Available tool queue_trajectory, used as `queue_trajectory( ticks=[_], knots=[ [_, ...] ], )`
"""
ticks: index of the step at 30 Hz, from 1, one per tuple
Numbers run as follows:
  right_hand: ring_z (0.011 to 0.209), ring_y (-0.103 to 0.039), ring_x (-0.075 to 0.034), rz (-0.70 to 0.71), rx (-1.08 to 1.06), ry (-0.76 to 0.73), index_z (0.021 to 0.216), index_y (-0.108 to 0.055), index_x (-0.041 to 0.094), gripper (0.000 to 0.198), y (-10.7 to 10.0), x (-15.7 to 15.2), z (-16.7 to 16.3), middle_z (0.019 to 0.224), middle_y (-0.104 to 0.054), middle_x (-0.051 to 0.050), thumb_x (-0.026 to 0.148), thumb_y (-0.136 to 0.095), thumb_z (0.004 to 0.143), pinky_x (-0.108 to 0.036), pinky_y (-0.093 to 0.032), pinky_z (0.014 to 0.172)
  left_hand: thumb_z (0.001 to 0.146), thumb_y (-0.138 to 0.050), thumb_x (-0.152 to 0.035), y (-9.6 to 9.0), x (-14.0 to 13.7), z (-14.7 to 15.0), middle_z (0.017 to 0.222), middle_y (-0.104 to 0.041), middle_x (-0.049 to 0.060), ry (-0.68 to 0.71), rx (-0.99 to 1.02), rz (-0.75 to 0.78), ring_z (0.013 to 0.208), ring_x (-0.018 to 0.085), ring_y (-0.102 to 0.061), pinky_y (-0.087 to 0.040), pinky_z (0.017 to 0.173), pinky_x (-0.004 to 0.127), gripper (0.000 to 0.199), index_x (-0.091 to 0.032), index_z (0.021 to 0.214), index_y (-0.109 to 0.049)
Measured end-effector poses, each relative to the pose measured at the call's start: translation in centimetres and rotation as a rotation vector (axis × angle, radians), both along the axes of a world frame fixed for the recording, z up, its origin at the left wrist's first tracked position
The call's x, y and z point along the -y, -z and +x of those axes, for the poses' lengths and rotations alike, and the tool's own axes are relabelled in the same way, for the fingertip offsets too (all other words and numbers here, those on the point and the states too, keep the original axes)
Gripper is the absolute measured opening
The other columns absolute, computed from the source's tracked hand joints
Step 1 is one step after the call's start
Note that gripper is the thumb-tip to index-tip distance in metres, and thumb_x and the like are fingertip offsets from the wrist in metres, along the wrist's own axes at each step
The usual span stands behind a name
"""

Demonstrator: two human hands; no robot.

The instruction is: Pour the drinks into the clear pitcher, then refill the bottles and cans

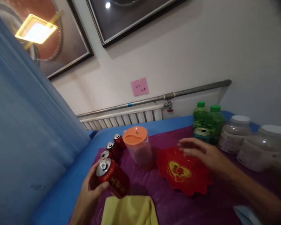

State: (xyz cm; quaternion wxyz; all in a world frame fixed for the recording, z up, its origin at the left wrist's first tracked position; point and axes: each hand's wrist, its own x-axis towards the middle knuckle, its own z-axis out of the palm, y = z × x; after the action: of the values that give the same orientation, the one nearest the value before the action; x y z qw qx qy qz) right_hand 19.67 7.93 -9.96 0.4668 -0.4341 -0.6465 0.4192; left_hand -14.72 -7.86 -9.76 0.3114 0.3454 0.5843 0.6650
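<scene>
My left hand (90,187) is closed around a red drink can (115,179), which tilts a little above the near left of the purple cloth. Behind it, several more red cans (113,151) stand in a slanting row. My right hand (199,151) hovers over a red scalloped plate (192,175) with a yellow heart print; its fingers are stretched out and nothing shows in them. Between the hands stands a clear pitcher (141,156) with an orange lid. A folded yellow cloth (130,211) lies in front of the held can.
Two green-capped bottles (208,120), a teal can (202,134) and two white-lidded jars (235,134) stand at the right. A blue curtain (25,125) hangs at the left. Along the wall run a radiator (126,118) and a pipe (150,100) with a valve.
</scene>
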Motion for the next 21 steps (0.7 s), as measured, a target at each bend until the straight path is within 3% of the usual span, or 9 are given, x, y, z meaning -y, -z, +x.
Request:
queue_trajectory(
  ticks=[3, 6, 8, 11, 13, 14, 16, 18, 21],
  knots=[
    [0.11, -0.064, -0.03, -0.199, -0.086, -0.523, 0.106, -0.071, 0.021, 0.045, -0.7, 2.4, -1.9, 0.115, -0.072, -0.011, 0.044, -0.072, 0.067, -0.044, -0.048, 0.098, 0.042, -0.09, -0.044, -0.9, -1.2, 4.8, 0.118, -0.068, 0.012, 0.422, 0.16, 0.079, 0.114, 0.043, -0.058, -0.052, 0.09, 0.045, 0.084, -0.021, 0.119, -0.066],
    [0.124, -0.056, -0.032, -0.374, -0.288, -0.883, 0.12, -0.066, 0.019, 0.066, -0.8, 4.1, -3.0, 0.126, -0.066, -0.011, 0.044, -0.078, 0.06, -0.045, -0.04, 0.106, 0.051, -0.087, -0.046, -1.7, -3.7, 9.3, 0.121, -0.067, 0.011, 0.745, 0.186, 0.138, 0.115, 0.042, -0.058, -0.049, 0.094, 0.046, 0.077, -0.021, 0.121, -0.066],
    [0.125, -0.054, -0.033, -0.435, -0.378, -0.993, 0.125, -0.063, 0.018, 0.078, -0.9, 4.7, -3.1, 0.125, -0.066, -0.01, 0.041, -0.084, 0.053, -0.045, -0.037, 0.107, 0.057, -0.084, -0.045, -2.3, -4.8, 11.5, 0.124, -0.066, 0.011, 0.888, 0.142, 0.153, 0.114, 0.04, -0.059, -0.047, 0.096, 0.046, 0.073, -0.022, 0.123, -0.065],
    [0.117, -0.059, -0.032, -0.47, -0.377, -1.001, 0.125, -0.061, 0.019, 0.083, -1.0, 5.2, -2.7, 0.116, -0.07, -0.007, 0.028, -0.086, 0.047, -0.044, -0.04, 0.104, 0.065, -0.08, -0.045, -2.8, -5.0, 12.6, 0.134, -0.061, 0.009, 0.989, 0.028, 0.11, 0.122, 0.038, -0.054, -0.041, 0.105, 0.046, 0.072, -0.023, 0.13, -0.06],
    [0.107, -0.064, -0.031, -0.505, -0.364, -0.939, 0.121, -0.063, 0.02, 0.077, -0.8, 5.2, -2.3, 0.109, -0.072, -0.006, 0.022, -0.083, 0.046, -0.043, -0.046, 0.096, 0.064, -0.082, -0.043, -2.7, -4.7, 11.7, 0.137, -0.059, 0.009, 0.876, -0.022, 0.111, 0.129, 0.036, -0.049, -0.038, 0.109, 0.043, 0.073, -0.023, 0.131, -0.06],
    [0.101, -0.066, -0.03, -0.517, -0.376, -0.891, 0.117, -0.065, 0.02, 0.074, -0.7, 5.2, -2.2, 0.105, -0.073, -0.005, 0.021, -0.081, 0.045, -0.041, -0.049, 0.091, 0.062, -0.084, -0.041, -2.5, -4.8, 10.8, 0.134, -0.061, 0.01, 0.742, -0.004, 0.143, 0.129, 0.036, -0.049, -0.039, 0.109, 0.043, 0.071, -0.023, 0.127, -0.063],
    [0.091, -0.067, -0.029, -0.511, -0.441, -0.773, 0.106, -0.068, 0.021, 0.063, -0.5, 4.8, -1.9, 0.098, -0.074, -0.005, 0.02, -0.076, 0.044, -0.039, -0.051, 0.083, 0.058, -0.086, -0.038, -2.1, -5.8, 8.4, 0.121, -0.068, 0.01, 0.336, 0.11, 0.239, 0.119, 0.033, -0.058, -0.046, 0.102, 0.04, 0.06, -0.022, 0.113, -0.068],
    [0.087, -0.067, -0.027, -0.467, -0.548, -0.654, 0.094, -0.069, 0.022, 0.051, -0.4, 4.1, -1.6, 0.092, -0.074, -0.004, 0.02, -0.071, 0.043, -0.037, -0.052, 0.079, 0.067, -0.079, -0.034, -1.5, -7.8, 5.8, 0.105, -0.072, 0.005, -0.085, 0.261, 0.183, 0.105, 0.024, -0.065, -0.051, 0.093, 0.033, 0.041, -0.023, 0.104, -0.067],
    [0.084, -0.068, -0.026, -0.407, -0.644, -0.476, 0.088, -0.066, 0.023, 0.04, -0.5, 3.0, -1.1, 0.089, -0.074, -0.004, 0.023, -0.065, 0.048, -0.037, -0.052, 0.076, 0.082, -0.065, -0.022, 0.2, -11.7, 3.2, 0.1, -0.069, 0.003, -0.173, 0.334, -0.036, 0.094, 0.015, -0.066, -0.051, 0.086, 0.028, 0.021, -0.02, 0.103, -0.063]
  ],
)
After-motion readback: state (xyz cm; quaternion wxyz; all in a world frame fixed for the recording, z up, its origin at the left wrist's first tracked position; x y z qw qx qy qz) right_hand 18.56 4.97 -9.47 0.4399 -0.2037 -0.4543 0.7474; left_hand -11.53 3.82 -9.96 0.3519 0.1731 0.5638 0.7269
